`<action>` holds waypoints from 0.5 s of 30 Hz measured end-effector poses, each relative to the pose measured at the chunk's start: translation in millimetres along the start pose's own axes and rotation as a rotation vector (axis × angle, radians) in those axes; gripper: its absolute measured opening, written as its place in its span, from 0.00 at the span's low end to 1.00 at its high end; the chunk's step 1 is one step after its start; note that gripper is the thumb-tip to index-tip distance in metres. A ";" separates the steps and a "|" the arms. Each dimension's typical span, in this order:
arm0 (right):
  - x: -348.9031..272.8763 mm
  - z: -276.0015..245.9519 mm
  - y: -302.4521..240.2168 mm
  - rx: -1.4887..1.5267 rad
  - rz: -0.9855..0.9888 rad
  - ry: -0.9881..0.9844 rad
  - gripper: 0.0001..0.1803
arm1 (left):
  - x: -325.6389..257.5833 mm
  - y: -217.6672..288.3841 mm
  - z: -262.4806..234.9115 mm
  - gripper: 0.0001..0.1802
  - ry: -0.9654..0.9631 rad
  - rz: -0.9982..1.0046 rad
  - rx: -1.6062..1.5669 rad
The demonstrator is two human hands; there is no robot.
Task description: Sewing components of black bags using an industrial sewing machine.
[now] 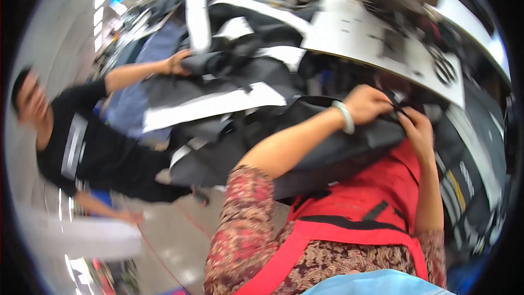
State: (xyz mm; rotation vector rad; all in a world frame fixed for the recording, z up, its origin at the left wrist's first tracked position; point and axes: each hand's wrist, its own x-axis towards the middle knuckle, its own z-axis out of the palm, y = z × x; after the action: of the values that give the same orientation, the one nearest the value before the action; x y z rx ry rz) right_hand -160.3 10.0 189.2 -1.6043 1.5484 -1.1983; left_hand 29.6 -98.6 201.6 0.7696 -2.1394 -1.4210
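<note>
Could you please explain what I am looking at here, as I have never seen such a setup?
There is no machine, just a person's two bare hands. The single picture comes from a fisheye camera worn on the head and looking down, so straight edges bend near the rim. The left hand and right hand hold dark fabric between their fingers; blur hides the finer detail. Beyond lie more dark cloth and white pieces, with scissors on a white tabletop. At left, a co-worker has one hand at the cloth.
</note>
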 end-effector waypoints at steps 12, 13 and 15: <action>82.9 -56.4 -4.2 0.207 0.223 0.109 0.13 | 98.3 31.1 -31.8 0.10 -0.040 -0.183 -0.302; 88.2 -57.6 -6.4 0.205 0.233 0.101 0.13 | 105.0 27.1 -34.1 0.10 -0.046 -0.182 -0.308; 101.1 -66.1 4.5 0.236 0.240 0.034 0.14 | 115.2 25.8 -38.7 0.13 -0.056 -0.180 -0.280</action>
State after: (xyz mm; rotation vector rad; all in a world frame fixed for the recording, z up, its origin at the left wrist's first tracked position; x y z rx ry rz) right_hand -230.4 -78.6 232.2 -1.2165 1.5078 -1.2282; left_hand -35.9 -193.8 247.2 0.8369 -1.8921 -1.8070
